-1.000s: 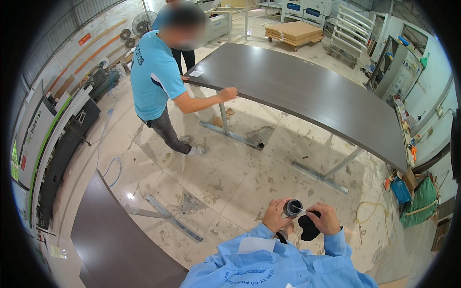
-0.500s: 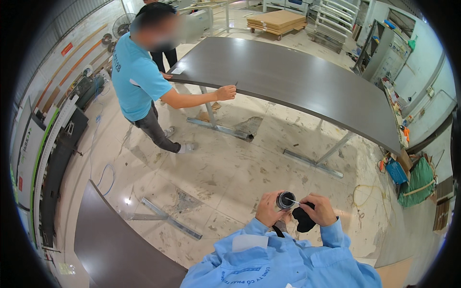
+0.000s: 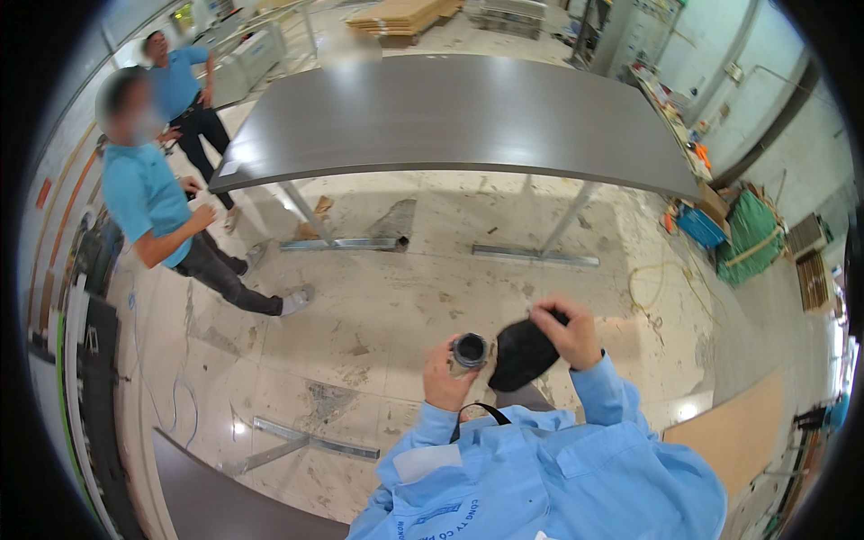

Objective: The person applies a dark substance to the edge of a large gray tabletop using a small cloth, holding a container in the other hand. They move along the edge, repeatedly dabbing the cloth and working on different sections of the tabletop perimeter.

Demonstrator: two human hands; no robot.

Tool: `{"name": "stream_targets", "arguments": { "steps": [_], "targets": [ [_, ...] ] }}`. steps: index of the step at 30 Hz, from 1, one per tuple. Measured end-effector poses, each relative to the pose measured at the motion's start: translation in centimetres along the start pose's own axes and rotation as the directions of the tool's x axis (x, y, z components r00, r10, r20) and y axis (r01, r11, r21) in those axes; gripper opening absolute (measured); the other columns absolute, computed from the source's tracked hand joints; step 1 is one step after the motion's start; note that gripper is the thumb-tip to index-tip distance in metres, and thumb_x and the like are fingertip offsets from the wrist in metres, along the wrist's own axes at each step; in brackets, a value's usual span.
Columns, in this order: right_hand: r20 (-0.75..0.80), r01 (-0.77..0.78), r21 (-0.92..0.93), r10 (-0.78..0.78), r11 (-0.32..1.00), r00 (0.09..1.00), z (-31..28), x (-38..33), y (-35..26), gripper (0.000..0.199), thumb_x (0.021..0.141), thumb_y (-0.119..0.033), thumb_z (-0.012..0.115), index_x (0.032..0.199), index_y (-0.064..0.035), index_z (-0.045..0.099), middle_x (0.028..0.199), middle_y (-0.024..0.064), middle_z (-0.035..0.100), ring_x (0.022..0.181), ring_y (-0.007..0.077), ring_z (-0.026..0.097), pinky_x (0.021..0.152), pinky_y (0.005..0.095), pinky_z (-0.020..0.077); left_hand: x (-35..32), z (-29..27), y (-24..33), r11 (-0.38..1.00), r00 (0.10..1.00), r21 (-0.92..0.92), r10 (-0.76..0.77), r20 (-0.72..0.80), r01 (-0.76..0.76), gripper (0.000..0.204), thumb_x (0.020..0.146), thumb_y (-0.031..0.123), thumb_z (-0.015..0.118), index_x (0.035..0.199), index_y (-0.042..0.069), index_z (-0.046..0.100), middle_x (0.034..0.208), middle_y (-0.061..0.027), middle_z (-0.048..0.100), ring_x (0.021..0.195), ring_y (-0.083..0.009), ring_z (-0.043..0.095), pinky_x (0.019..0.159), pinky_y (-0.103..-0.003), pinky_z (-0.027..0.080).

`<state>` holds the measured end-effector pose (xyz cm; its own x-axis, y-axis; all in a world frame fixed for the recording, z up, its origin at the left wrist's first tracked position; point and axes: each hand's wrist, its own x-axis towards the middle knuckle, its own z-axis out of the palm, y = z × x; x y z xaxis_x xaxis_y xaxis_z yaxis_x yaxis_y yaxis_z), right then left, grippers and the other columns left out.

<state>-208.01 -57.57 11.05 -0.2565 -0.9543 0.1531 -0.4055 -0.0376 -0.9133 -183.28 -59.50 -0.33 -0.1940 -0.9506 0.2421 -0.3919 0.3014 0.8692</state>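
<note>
My left hand (image 3: 445, 378) is wrapped round a small clear jar (image 3: 469, 351) with dark contents, its open mouth facing up. My right hand (image 3: 569, 331) is to the right of the jar, fingers pinched together on a black cloth (image 3: 524, 354) that hangs down between the two hands. Whether those fingers hold a thin stick as well I cannot make out. Both hands are in front of my body, apart from the large dark grey panel (image 3: 423, 117).
The panel lies on metal trestle legs (image 3: 531, 256) ahead. Two people, one nearer (image 3: 153, 193) and one behind (image 3: 180, 85), stand at its left end. Another dark panel (image 3: 225, 486) is at lower left. A yellow hose (image 3: 661, 270), blue crate (image 3: 700, 227) and green sack (image 3: 751, 234) are at right.
My right hand has drawn away from the jar's mouth; the thin pale stick seen there is no longer plain. The black cloth now hangs spread out. The nearer person's hand has left the panel edge.
</note>
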Motion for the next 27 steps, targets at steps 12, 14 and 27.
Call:
{"name": "stream_targets", "arguments": {
  "steps": [12,14,27],
  "targets": [
    [-0.517,0.193,-0.064,-0.198,0.979,0.833,1.7,35.2,15.5,0.017,0.098,-0.017,0.074,0.104,-0.0013,0.076,0.097,0.0110,0.075,0.087,0.0216,0.071,0.082,0.0340,0.0545,13.1,1.0,-2.4,0.980,0.968,0.074,-0.170,-0.184,0.186,0.068,0.069,0.012,0.097,0.130,0.006,0.068,0.125,-0.0103,0.072,0.108,-0.0301,0.065,0.084,-0.039,0.056],
    [-0.470,0.205,-0.098,-0.227,0.974,0.853,5.2,41.8,19.1,0.016,0.097,-0.016,0.075,0.103,-0.0009,0.075,0.097,0.0135,0.073,0.087,0.0282,0.071,0.082,0.0377,0.0550,15.8,1.5,-2.9,0.970,0.961,0.135,-0.171,-0.218,0.204,0.067,0.072,0.013,0.096,0.132,0.006,0.067,0.126,-0.0101,0.072,0.110,-0.0262,0.067,0.088,-0.037,0.055],
    [-0.065,0.465,-0.419,-0.537,0.780,0.841,31.3,53.3,25.4,0.005,0.102,-0.009,0.066,0.104,-0.0044,0.065,0.098,0.0142,0.063,0.094,0.0369,0.061,0.082,0.0474,0.0497,25.6,-3.1,-12.5,0.917,0.740,0.052,-0.284,-0.609,0.395,0.072,0.069,0.009,0.097,0.134,0.007,0.065,0.131,-0.0095,0.073,0.114,-0.0307,0.065,0.091,-0.040,0.055]
  ]
}}
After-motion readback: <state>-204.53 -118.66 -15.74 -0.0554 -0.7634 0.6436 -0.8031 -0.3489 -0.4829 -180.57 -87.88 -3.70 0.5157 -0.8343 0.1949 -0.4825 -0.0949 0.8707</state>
